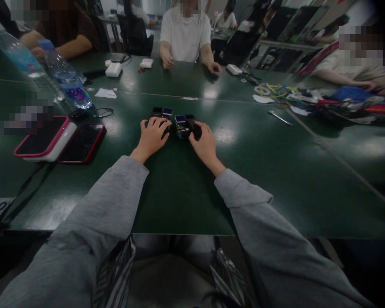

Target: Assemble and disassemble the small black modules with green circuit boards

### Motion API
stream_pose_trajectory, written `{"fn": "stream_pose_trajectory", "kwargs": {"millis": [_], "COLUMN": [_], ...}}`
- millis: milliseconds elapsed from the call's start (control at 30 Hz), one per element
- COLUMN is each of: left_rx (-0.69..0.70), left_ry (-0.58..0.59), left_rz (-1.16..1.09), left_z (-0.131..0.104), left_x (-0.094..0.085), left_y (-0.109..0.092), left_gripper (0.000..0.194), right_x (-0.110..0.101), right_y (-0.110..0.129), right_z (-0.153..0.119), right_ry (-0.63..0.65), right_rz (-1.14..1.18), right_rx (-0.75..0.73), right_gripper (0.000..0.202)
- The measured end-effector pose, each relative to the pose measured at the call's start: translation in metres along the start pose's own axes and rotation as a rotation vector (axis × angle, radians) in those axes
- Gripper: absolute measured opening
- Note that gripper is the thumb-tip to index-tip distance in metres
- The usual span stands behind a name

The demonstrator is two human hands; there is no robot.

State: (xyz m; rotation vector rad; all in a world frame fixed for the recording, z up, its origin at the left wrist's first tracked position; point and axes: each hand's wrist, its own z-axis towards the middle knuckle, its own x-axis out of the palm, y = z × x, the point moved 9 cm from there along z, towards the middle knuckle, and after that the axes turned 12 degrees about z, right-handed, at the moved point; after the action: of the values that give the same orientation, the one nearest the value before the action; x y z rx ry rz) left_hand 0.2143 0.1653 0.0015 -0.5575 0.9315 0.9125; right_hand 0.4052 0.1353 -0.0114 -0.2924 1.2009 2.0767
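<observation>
Sitting neck and neck, just a sliver apart!

And here's the key relation: the left device (167, 111) lies under and just beyond the left hand (154, 134), the right device (180, 119) just inward of the right hand (205, 143). Each hand is nearest its own device, so no reach across, and what matters now, I'd judge, is that narrow gap between the inner edges.

Look at the layout, almost a mirror! Both small screens sit on the inner side, towards the opposite grip, with a dark block outboard of each. Long axes? Tough call; the left hand covers the near part of its device, the right fingers hide the outer end of theirs.

Now the grips. On the right, thumb and forefinger are parted around the device's outer side and look clamped on it, thumb at the near corner. On the left, fingers fan over the top, thumb standing apart; whether they squeeze or merely rest, I cannot tell.

Out wide on the green table (179, 192), a red-edged phone (81, 143) lies well left of the left grip, while a slim metal tool (280, 118) lies off beyond the right one.
</observation>
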Motion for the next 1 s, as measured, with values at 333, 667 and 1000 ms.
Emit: {"fn": "stream_pose_trajectory", "kwargs": {"millis": [333,667,1000], "left_rx": [-0.013,-0.031,-0.025], "left_ry": [0.018,-0.012,-0.006], "left_rz": [0.001,-0.082,-0.067], "left_z": [0.0,0.0,0.0], "left_x": [-0.001,-0.001,-0.002], "left_y": [-0.001,0.001,0.0], "left_gripper": [0.041,0.039,0.039], "right_x": [0.001,0.002,-0.023], "right_y": [0.004,0.002,0.037], "right_z": [-0.002,-0.002,-0.003], "right_ry": [0.033,0.018,-0.149], "right_rz": [-0.008,0.0,0.066], "right_rx": [0.002,-0.023,-0.17], "right_gripper": [0.045,0.042,0.046]}}
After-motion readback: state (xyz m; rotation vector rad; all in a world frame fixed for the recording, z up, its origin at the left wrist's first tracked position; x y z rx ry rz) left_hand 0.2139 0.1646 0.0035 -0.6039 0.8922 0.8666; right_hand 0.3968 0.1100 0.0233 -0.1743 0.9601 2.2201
